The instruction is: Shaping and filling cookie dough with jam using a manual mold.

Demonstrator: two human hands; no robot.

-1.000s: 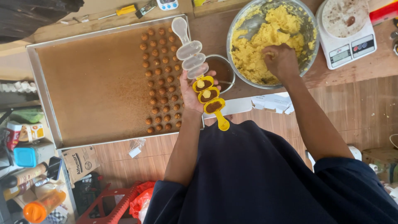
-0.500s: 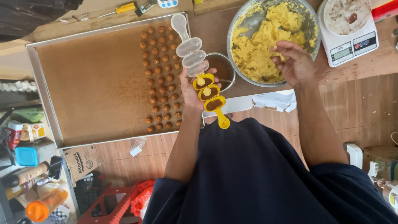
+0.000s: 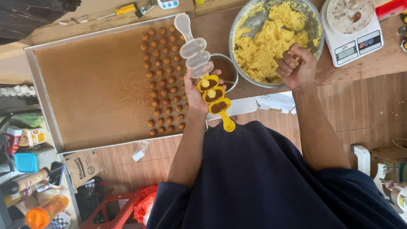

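My left hand (image 3: 196, 91) holds a hinged ball mould (image 3: 205, 74) open: a clear half pointing away, a yellow half toward me with three brown-lined cups, two carrying a bit of yellow dough. My right hand (image 3: 296, 65) is closed around a small pinch of yellow dough, just at the near rim of the metal bowl (image 3: 316, 36) full of yellow dough (image 3: 265, 40). Under the mould sits a small round bowl (image 3: 227, 70) of brown coating. Several rows of brown coated balls (image 3: 163, 78) lie on the large metal tray (image 3: 42, 91).
A white kitchen scale (image 3: 358, 42) with a plate on top stands right of the dough bowl. A yellow-handled screwdriver (image 3: 121, 10) lies beyond the tray. Jars, bottles and a paper bag (image 3: 82, 163) crowd the floor at lower left, beside a red stool (image 3: 114, 210).
My right hand has lifted out of the dough bowl with a pinch of dough and drawn back toward the near rim. The left hand and mould have stayed put.
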